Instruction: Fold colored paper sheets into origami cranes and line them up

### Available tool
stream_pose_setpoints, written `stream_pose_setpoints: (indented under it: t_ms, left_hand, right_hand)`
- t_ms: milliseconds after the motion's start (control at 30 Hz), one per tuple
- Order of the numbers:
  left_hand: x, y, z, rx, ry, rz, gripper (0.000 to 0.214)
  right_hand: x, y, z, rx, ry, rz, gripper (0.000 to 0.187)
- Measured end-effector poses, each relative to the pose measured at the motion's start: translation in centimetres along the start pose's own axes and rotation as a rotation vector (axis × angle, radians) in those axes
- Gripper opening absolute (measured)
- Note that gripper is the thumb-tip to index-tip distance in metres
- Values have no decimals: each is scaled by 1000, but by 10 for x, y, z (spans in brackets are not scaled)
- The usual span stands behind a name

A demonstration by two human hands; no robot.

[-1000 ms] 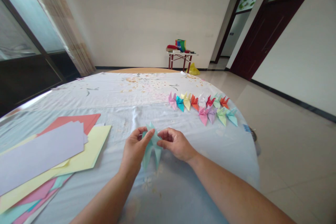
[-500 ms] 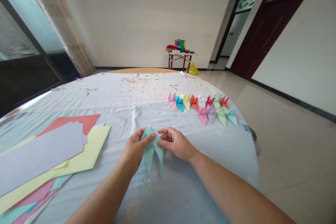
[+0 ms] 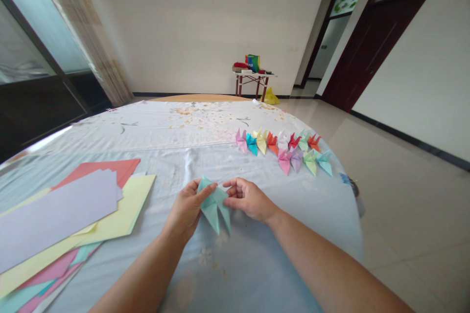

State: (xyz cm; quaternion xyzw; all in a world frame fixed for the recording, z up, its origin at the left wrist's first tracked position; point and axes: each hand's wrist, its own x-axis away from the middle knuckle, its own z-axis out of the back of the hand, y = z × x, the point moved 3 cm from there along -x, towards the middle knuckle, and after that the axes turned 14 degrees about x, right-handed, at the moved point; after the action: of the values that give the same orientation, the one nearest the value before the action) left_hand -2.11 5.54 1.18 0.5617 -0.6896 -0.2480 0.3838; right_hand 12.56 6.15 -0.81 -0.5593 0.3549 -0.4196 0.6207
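Observation:
A mint-green folded paper with two long points hanging down is held above the tablecloth. My left hand pinches its upper left part, thumb across the front. My right hand is closed on the paper's right edge with thumb and forefinger; its other fingers curl loosely. The fingers behind the paper are hidden. Beyond my right hand stand several folded paper cranes in two rows, in pink, blue, yellow, orange, white, red, purple and green.
At the left lies a pile of coloured paper sheets, lavender on top, over yellow, red and pink. A patterned tablecloth covers the round table. Against the far wall stands a small table with bags and boxes, and a yellow bag beside it.
The folded paper has turned in my hands, so its two points now swing toward the lower right and its top tip leans left. My right hand has shifted very slightly rightward.

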Motion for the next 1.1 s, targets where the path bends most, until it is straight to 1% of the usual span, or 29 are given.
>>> stream_pose_setpoints:
  t_ms: [233,433,600,833,1100]
  left_hand:
    - [0,-2,-1,11,-8,-8,29]
    - [0,-5,0,9,13,-22,32]
    - [-1,-7,1,5,9,-23,32]
    - [0,-7,1,-8,-16,10,33]
    - [3,-7,-3,-26,-12,29,31]
  right_hand:
    - [1,-1,0,44,5,9,45]
    - [0,-1,0,70,60,26,40]
    - [-2,0,2,101,69,47,36]
    - [0,0,5,131,61,12,37]
    - [0,-2,4,137,77,28,33]
